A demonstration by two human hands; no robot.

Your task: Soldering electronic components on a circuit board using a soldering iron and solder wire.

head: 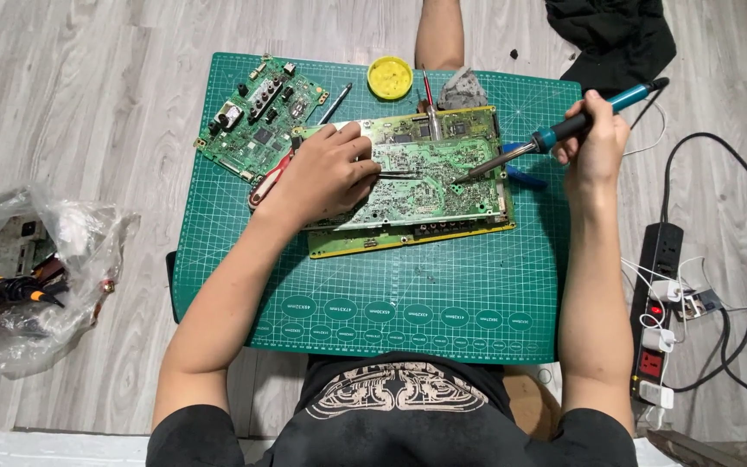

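Head view: left hand (326, 169) rests on board (408, 182) at mat (391, 285) centre, pinching tweezers (395, 175). Right hand (596, 138) grips iron (555, 134), tip touching board mid-area. Judgement: soldering mid-way; joint in hand, tools not set down. Second board (257, 121) lies apart at mat's far left corner, untouched. Yellow tin (389, 76) behind.

Matt green cutting mat (443, 294) laid on grey wood-grain floor (71, 112); glossy soldered circuit board (425, 186) on mat; blue plastic-handled, metal-tipped soldering iron (555, 134) above board; crinkled clear plastic bag (36, 277) left of mat
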